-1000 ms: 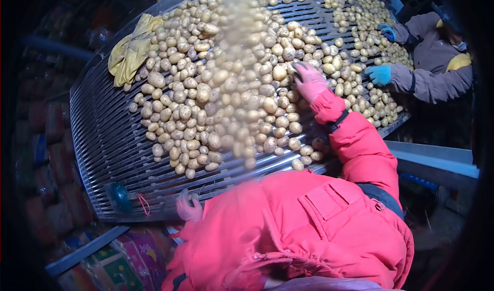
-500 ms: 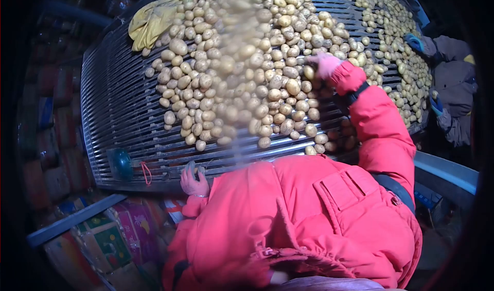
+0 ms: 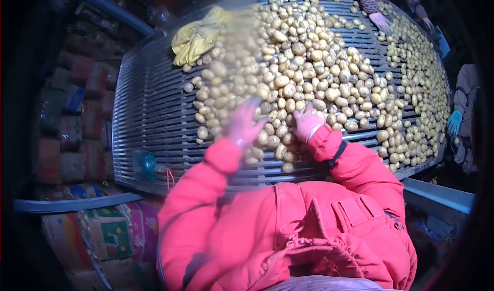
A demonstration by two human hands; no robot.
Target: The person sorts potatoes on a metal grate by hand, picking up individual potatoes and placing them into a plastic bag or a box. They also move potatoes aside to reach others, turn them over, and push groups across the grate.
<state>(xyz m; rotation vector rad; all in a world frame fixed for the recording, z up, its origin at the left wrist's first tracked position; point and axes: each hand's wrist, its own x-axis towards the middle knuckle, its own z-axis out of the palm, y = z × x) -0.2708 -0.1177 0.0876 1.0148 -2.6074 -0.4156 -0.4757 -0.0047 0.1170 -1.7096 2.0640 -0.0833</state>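
A broad spread of potatoes (image 3: 288,91) lies on a slatted metal grate (image 3: 149,103). My left hand (image 3: 243,123) reaches over the potatoes left of the middle, slightly blurred, with the thumb and fingers apart and grey showing at the fingertips. It seems to hold nothing. To its right, my right hand (image 3: 309,123) touches the near side of the pile, its fingers spread among the potatoes. Several potatoes sit between the two hands. A smeared patch in the view blurs the potatoes beyond my left hand.
A crumpled yellow cloth or bag (image 3: 198,37) lies at the far left of the grate. Near the front left corner are a teal round object (image 3: 145,166) and a red loop (image 3: 170,177). Another person's gloved hand (image 3: 381,23) is at the far right; a teal glove (image 3: 455,122) shows at the right edge. Stacked boxes (image 3: 108,234) stand left.
My left hand has moved from the grate's front edge up onto the potatoes. My right hand has come nearer to me and toward the left hand. The view has shifted.
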